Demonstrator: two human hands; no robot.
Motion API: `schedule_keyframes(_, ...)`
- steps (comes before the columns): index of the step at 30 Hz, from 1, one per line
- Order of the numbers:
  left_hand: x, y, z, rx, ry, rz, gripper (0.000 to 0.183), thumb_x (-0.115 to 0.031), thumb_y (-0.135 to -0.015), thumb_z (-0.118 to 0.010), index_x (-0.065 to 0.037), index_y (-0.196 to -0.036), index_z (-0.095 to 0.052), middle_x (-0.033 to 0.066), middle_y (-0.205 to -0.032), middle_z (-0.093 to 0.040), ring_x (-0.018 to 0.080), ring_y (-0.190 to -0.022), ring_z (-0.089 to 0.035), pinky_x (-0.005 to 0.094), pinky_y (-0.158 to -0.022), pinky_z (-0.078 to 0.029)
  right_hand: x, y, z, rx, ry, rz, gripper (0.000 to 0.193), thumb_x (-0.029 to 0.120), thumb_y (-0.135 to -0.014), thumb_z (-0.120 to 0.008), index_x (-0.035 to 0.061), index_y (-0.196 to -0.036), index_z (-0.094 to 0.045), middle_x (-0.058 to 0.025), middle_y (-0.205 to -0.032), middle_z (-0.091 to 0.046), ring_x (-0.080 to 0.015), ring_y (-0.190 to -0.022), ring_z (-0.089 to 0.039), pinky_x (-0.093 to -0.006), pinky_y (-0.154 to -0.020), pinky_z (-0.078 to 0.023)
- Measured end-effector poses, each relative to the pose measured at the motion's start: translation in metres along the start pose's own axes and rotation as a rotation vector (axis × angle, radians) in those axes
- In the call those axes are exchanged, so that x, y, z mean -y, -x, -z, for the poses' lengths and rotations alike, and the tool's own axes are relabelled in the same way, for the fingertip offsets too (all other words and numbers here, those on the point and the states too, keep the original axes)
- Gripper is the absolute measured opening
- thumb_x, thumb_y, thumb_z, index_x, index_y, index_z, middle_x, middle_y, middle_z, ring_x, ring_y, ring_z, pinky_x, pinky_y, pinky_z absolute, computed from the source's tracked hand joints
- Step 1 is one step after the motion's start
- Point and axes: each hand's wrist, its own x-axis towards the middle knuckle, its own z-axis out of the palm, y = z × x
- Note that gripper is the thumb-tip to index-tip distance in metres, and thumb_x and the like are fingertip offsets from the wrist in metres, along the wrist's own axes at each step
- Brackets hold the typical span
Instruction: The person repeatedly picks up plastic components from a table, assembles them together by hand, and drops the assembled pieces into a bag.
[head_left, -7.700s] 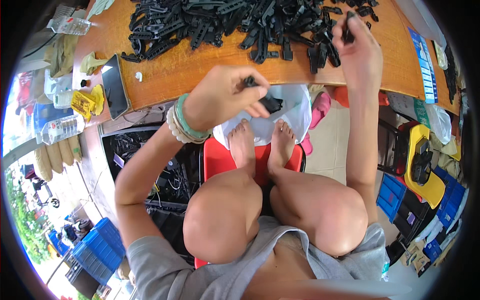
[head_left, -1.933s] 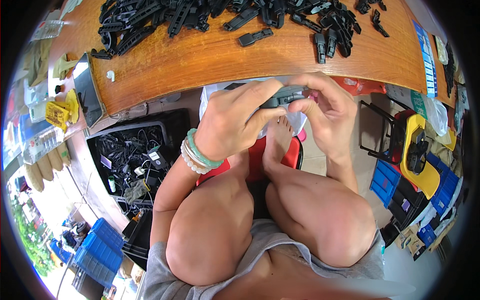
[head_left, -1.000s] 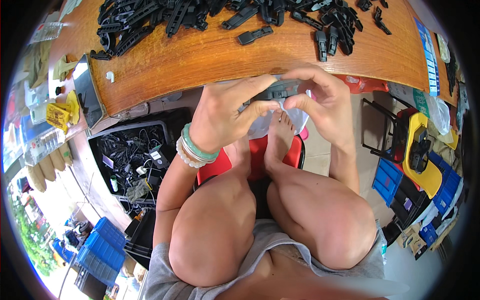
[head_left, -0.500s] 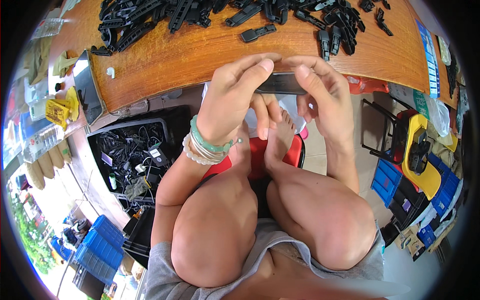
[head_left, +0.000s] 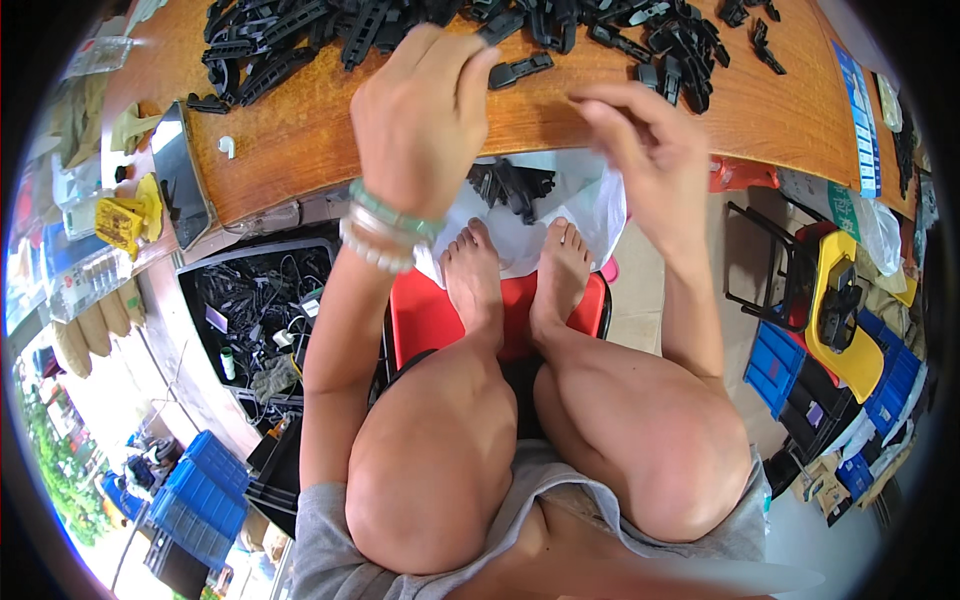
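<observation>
My left hand (head_left: 420, 115), with green and white bracelets (head_left: 390, 225) on its wrist, is raised over the table at the near edge of a pile of black plastic parts (head_left: 290, 40). Its back faces me and hides most of its fingers, so its grip is unclear. My right hand (head_left: 655, 150) hovers above the table's near edge, thumb and forefinger slightly apart and blurred, nothing visible between them. One black plastic part (head_left: 520, 70) lies apart from the pile, between my hands. Under the table edge, a white plastic bag (head_left: 590, 195) holds several black parts (head_left: 515, 185).
On the wooden table (head_left: 300, 140) lie a white earbud (head_left: 226, 147) and a dark tablet-like panel (head_left: 180, 180). My feet rest on a red stool (head_left: 430, 310). At left stands a black crate of cables (head_left: 260, 310); at right, a yellow chair (head_left: 845, 330) and blue crates (head_left: 775, 365).
My hands have parted. The left moved up and away toward the pile; the right shifted slightly up. The black part that was between them is gone from there, and the bag's contents now show.
</observation>
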Motion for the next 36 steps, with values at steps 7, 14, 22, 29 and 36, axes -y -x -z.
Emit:
schedule_keyframes(7, 0.009, -0.027, -0.021, 0.183, -0.339, -0.129, 0.014, -0.015, -0.077, -0.065, -0.004, -0.085, -0.064, 0.0088, -0.084, -0.06, 0.0296, -0.071, -0.06, 0.035, -0.062, -0.049, -0.021, -0.026, -0.023, -0.095, 0.877, 0.706, 0.018, 0.005, -0.07, -0.066, 0.0047, -0.088, -0.065, -0.008, -0.088, -0.052, -0.0279, -0.085, -0.05, -0.0367, -0.066, -0.043)
schedule_keyframes(14, 0.0, 0.015, 0.002, -0.011, 0.551, 0.331, 0.01, -0.008, -0.085, -0.058, 0.0, -0.083, -0.052, 0.0094, -0.079, -0.063, 0.0163, -0.06, -0.059, 0.0267, -0.056, -0.047, -0.015, 0.007, -0.01, -0.055, 0.405, 0.472, 0.017, -0.001, -0.07, -0.067, 0.0015, -0.086, -0.065, -0.0093, -0.087, -0.06, -0.025, -0.077, -0.057, -0.0323, -0.065, -0.045)
schedule_keyframes(22, -0.024, 0.015, 0.022, 0.468, 1.204, 0.839, 0.023, -0.007, -0.09, -0.053, 0.006, -0.109, -0.054, 0.0119, -0.082, -0.062, 0.0139, -0.064, -0.059, 0.0233, -0.055, -0.049, 0.004, 0.02, 0.008, 0.17, 0.054, 0.424, 0.02, -0.007, -0.069, -0.067, -0.0004, -0.087, -0.068, -0.0102, -0.085, -0.067, -0.0173, -0.075, -0.063, -0.0272, -0.064, -0.05)
schedule_keyframes(29, -0.032, 0.026, 0.014, 0.37, 0.854, 0.532, 0.02, -0.01, -0.088, -0.06, 0.008, -0.091, -0.066, 0.0087, -0.084, -0.064, 0.0123, -0.067, -0.059, 0.0214, -0.056, -0.048, -0.001, 0.029, 0.006, -0.057, 0.189, 0.536, 0.018, -0.009, -0.067, -0.069, -0.0012, -0.083, -0.067, -0.0106, -0.081, -0.067, -0.0198, -0.074, -0.064, -0.0264, -0.062, -0.05)
schedule_keyframes(36, -0.046, 0.031, 0.023, 0.528, 0.954, 0.564, 0.032, -0.011, -0.085, -0.062, 0.005, -0.112, -0.058, 0.0119, -0.081, -0.067, 0.0135, -0.066, -0.065, 0.027, -0.056, -0.05, -0.011, 0.032, 0.002, -0.153, 0.168, 0.633, 0.019, -0.011, -0.065, -0.069, -0.0034, -0.082, -0.066, -0.014, -0.081, -0.066, -0.021, -0.072, -0.064, -0.0267, -0.061, -0.05)
